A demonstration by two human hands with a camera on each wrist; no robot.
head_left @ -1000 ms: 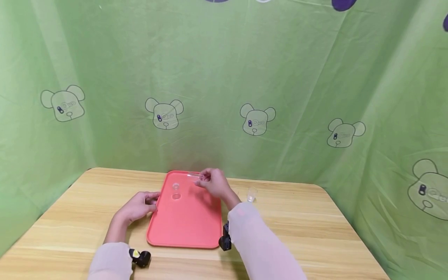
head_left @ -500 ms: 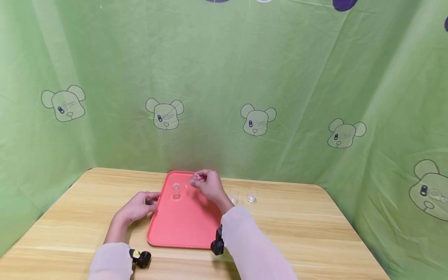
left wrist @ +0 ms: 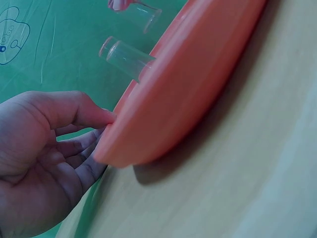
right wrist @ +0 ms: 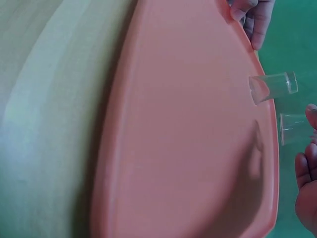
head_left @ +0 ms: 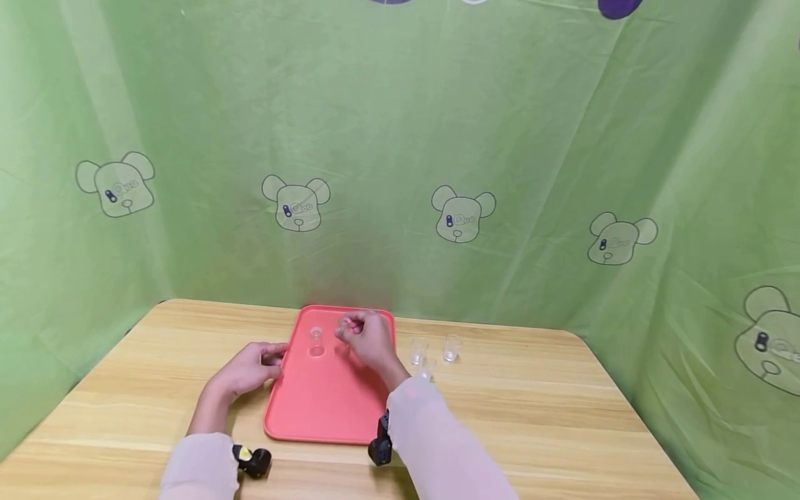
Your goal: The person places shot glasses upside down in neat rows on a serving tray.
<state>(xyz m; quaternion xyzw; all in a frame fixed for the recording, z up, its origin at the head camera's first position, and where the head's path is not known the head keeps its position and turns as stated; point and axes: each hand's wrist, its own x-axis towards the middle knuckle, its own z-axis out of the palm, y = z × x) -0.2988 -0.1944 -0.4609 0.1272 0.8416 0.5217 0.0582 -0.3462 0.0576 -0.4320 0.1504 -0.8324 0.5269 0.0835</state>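
Observation:
A coral-red tray [head_left: 312,410] lies on the table, and my left hand [head_left: 250,367] holds its left rim. In the left wrist view that hand's fingertips meet the edge of the tray [left wrist: 173,89]. Near the tray's far left corner a clear plastic cup [head_left: 316,342] stands upside down, its wide mouth on the tray. My right hand [head_left: 370,340] pinches a second clear cup [right wrist: 291,130] by its narrow base, mouth downward. This cup hangs over the tray just right of the standing one, and my fingers partly cover it.
Three more clear cups stand upright on the wooden table [head_left: 531,417] right of the tray: one cup [head_left: 418,352], another nearer me [head_left: 426,369], and one further right [head_left: 451,348]. A green cloth [head_left: 375,264] with bear-head drawings hangs behind and along the sides.
My right hand has moved left and lower over the tray, turning its cup from sideways to mouth down. The cups on the right have come into sight. My left hand has stayed put.

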